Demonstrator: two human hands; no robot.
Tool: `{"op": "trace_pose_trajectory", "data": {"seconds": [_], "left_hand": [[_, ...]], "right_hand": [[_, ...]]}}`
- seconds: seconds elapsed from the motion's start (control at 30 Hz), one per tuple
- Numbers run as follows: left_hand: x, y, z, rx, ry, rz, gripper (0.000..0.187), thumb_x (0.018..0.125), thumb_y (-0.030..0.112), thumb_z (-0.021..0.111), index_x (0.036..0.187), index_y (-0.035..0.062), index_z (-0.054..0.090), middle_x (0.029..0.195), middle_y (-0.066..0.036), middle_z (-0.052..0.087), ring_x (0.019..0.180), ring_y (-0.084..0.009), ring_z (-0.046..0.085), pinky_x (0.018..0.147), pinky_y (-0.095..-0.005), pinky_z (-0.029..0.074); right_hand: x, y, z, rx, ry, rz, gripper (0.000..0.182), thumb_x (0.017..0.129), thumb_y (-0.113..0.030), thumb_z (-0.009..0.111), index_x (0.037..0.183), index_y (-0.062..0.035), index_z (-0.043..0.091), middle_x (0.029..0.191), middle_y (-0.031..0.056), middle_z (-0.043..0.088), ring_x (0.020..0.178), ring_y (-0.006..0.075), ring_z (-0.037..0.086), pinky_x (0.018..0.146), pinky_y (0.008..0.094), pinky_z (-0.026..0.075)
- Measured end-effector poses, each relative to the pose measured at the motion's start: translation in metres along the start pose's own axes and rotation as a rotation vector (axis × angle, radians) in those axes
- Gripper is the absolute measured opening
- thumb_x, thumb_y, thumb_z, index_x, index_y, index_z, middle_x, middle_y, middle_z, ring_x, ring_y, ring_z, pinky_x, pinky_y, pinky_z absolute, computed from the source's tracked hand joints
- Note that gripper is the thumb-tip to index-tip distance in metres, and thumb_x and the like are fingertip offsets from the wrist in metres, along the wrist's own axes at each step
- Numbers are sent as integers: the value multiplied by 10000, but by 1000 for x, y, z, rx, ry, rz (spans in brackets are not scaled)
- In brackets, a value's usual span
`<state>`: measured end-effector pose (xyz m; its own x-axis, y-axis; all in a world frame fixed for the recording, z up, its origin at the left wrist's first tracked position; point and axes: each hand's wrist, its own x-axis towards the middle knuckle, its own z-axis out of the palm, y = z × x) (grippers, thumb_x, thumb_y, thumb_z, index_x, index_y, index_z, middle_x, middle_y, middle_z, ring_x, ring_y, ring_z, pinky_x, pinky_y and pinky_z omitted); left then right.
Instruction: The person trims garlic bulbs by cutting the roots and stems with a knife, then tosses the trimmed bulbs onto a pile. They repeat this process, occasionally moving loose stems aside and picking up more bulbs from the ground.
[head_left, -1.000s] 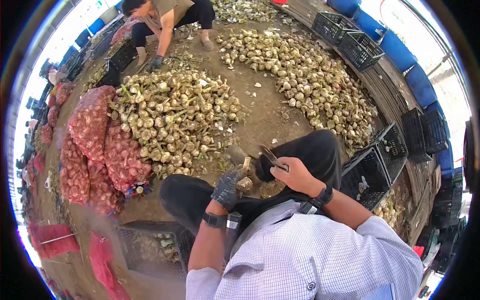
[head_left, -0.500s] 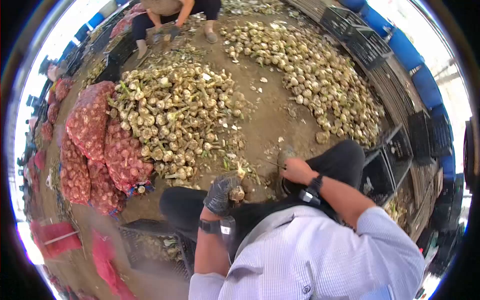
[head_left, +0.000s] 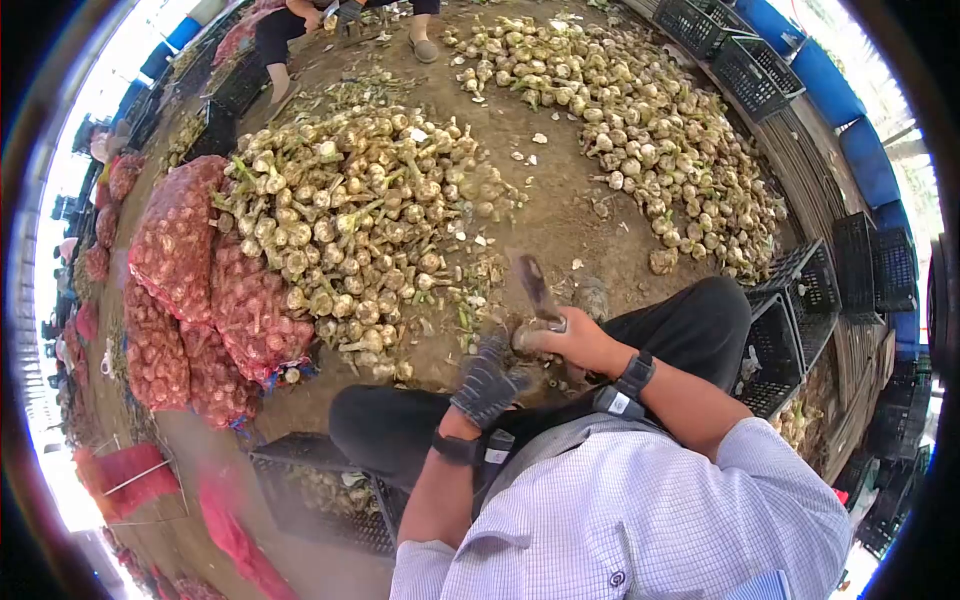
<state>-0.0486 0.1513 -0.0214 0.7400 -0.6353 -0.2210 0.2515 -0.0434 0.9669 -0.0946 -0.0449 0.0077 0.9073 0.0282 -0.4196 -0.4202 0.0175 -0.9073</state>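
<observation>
My right hand (head_left: 582, 340) is bare and closed round a knife (head_left: 535, 282), its dark blade slanting up and away. At that hand's fingertips is a garlic bulb (head_left: 524, 337), partly blurred. My left hand (head_left: 488, 384), in a dark grey glove, is just left of the bulb with thumb and fingers apart. Beyond the left hand lies a large heap of garlic (head_left: 350, 220) with stems on. Loose trimmings (head_left: 468, 310) are scattered on the soil between heap and hands.
A second garlic heap (head_left: 650, 150) spreads at the back right. Red mesh sacks (head_left: 180, 230) of garlic stand at left. Black crates (head_left: 775, 345) sit by my right knee, another crate (head_left: 290, 447) by my left. Another person's gloved hand (head_left: 350, 12) shows at the top.
My left hand has opened and the garlic bulb has left it, now at my right fingertips. The right hand moved slightly left, and the knife blade swung upward.
</observation>
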Motion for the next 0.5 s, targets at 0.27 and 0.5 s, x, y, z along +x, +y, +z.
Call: {"op": "trace_pose_trajectory", "data": {"seconds": [0.27,0.5], "left_hand": [[7,-13,-1,-330,27,-86,581,795,45,680,1324,16,443,1217,-146,571,1055,-248,586,943,-358,464],[8,-17,-6,392,-38,11,343,826,178,688,1128,27,629,1087,-151,655,1000,-280,622,825,-365,502]], "right_hand": [[-4,-10,1,-154,73,-172,320,885,-286,645,1024,2,624,873,74,641,744,140,580,661,322,479],[-22,-15,-2,-686,153,-400,237,724,-174,692,894,-28,617,785,189,587,758,397,585,652,448,469]]}}
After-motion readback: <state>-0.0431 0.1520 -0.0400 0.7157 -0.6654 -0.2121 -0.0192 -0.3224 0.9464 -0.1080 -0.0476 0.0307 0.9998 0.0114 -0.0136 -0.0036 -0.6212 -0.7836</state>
